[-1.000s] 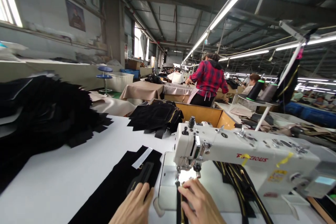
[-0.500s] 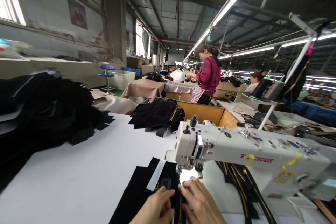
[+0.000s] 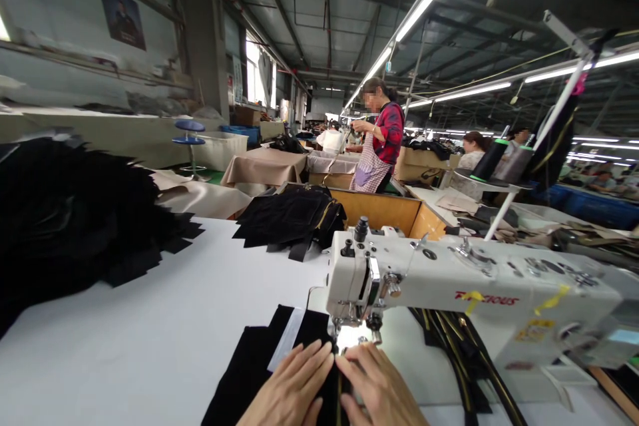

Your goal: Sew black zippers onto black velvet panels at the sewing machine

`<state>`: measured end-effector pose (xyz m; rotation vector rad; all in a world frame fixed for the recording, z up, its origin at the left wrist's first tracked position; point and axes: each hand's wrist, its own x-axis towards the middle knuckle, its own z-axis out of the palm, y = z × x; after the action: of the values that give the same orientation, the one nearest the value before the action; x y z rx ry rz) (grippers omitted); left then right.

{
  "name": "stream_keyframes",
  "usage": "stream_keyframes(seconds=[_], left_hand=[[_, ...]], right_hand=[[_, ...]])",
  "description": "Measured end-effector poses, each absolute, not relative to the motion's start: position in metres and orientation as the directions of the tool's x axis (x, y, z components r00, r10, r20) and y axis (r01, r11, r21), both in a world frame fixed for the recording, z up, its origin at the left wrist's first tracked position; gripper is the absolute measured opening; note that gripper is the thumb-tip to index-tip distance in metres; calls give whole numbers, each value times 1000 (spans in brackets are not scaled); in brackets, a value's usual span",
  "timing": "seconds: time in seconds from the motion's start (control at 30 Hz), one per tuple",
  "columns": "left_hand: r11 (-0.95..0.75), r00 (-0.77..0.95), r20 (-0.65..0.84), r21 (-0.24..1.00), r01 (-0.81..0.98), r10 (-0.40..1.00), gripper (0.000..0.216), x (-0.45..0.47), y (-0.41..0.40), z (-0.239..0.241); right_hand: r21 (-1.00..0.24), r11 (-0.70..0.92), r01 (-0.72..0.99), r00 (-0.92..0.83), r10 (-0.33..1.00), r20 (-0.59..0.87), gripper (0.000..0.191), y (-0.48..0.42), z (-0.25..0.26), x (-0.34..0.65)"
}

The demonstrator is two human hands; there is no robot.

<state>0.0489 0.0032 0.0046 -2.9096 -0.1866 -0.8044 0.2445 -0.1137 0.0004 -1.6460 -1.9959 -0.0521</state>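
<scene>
Left hand: I am watching my left hand point(image 3: 294, 385) lying flat with the fingers stretched out, gripping nothing and pressing down on the black cloth point(image 3: 244, 373).
Right hand: my right hand point(image 3: 380, 389) is lying flat in the same way, palm down and unclenched. Its fingertips are nearly touching those of the left hand, just in front of the needle.
Black cloth: it is lying on the white table point(image 3: 150, 326) at the near edge of the view, and its far end is reaching under the head of the sewing machine point(image 3: 449, 283).
White strip: a white strip point(image 3: 285, 348) is lying slantwise on the cloth, just beyond my left fingertips.
Gold line: a thin gold line point(image 3: 339, 407) is showing in the narrow gap between my two hands, running toward the needle. I cannot tell what it is.
Machine lamp: it is lighting the spot right ahead of my fingertips.
Black pile: a heap of black pieces point(image 3: 64, 226) is sitting on the table far to the left, well apart from my hands.
Bundle: a dark bundle point(image 3: 292, 213) is lying at the table's far edge.
Thread cones: two cones point(image 3: 492, 158) are standing on a stand behind the machine.
Co-worker: a person in a red checked top point(image 3: 382, 143) is standing at a bench further back.
</scene>
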Motion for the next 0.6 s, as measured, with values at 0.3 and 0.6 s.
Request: stream_keyframes(seconds=[0.3,0.6], left_hand=[[-994,845,524,37,105,109,63,50,9,3],[-993,842,534,-30,112,79,55,50,3,14]], right_hand=[[-345,261,902,-93,896,433,49,-115,0,244],[-345,265,900,-87,887,454,47,-114,2,243]])
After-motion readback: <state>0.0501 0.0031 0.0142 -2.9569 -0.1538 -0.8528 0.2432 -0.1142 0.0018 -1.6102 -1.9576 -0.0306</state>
